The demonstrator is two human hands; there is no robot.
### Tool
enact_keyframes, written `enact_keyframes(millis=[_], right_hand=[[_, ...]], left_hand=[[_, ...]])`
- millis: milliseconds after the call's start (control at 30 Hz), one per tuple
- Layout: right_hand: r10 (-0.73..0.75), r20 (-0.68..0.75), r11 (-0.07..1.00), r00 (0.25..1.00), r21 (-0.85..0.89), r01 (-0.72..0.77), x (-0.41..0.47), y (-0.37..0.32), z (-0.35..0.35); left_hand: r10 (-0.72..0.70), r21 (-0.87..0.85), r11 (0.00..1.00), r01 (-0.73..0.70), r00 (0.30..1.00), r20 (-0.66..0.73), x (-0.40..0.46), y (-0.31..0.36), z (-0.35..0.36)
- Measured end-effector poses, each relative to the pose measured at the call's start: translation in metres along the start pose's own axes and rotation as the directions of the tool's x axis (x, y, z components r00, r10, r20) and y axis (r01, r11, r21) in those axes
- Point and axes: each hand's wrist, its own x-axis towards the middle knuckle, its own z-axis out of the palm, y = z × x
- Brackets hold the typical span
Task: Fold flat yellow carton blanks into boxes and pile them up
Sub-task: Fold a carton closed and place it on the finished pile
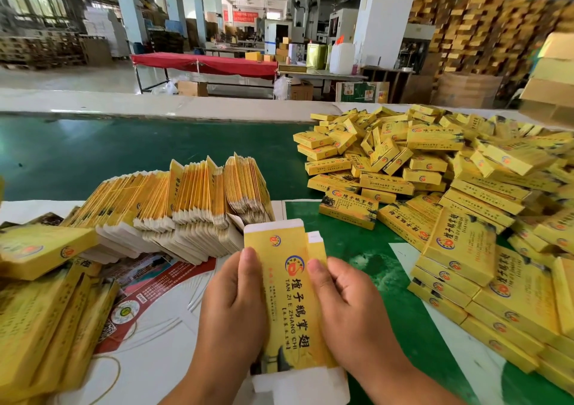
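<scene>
I hold one yellow carton blank (285,299) upright in front of me, printed side up, its white end flaps sticking out at top and bottom. My left hand (231,308) grips its left edge with the thumb on the face. My right hand (348,308) grips the right edge, thumb on the face too. Behind the carton stands a row of flat blanks (186,205) packed on edge. A big heap of folded yellow boxes (435,181) covers the table to the right.
More yellow cartons (40,296) lie stacked at the left. Printed paper sheets (149,292) lie under my hands on the green table (93,156). A red-draped table (205,64) and stacked yellow boxes (484,25) stand far behind.
</scene>
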Motion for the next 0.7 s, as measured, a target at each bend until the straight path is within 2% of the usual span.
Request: enact_keyframes(millis=[100,167,300,400,500,567,700], right_hand=[[-0.015,-0.023,0.999,1.0,0.051,0.016,0.0,0.004,0.004],[0.007,-0.029,0.997,1.0,0.074,-0.004,0.002,0.003,0.004],[0.024,-0.027,0.999,0.999,0.048,-0.023,0.007,0.001,-0.003],[-0.026,-0.056,1.0,0.998,0.013,0.027,0.007,0.001,-0.006],[-0.059,-0.128,0.998,0.99,-0.007,0.059,0.007,0.002,-0.008],[-0.061,-0.194,0.998,0.979,-0.008,0.061,0.008,0.003,-0.01],[-0.073,-0.216,0.997,0.974,0.007,0.076,0.007,0.001,-0.011]], left_hand=[[0.091,0.218,0.973,-0.073,0.993,-0.078,0.005,-0.005,-0.002],[0.154,0.294,0.948,-0.122,0.984,-0.089,0.005,-0.004,-0.001],[0.191,0.22,0.961,-0.168,0.978,-0.088,0.001,0.001,0.002],[0.141,0.114,0.985,-0.132,0.987,-0.073,-0.002,0.0,0.004],[0.083,0.151,0.986,-0.077,0.996,-0.035,-0.003,-0.002,0.004],[0.015,0.175,0.984,-0.02,0.999,0.03,-0.003,-0.002,0.003],[-0.042,0.152,0.988,-0.007,0.949,0.311,-0.01,0.002,0.005]])
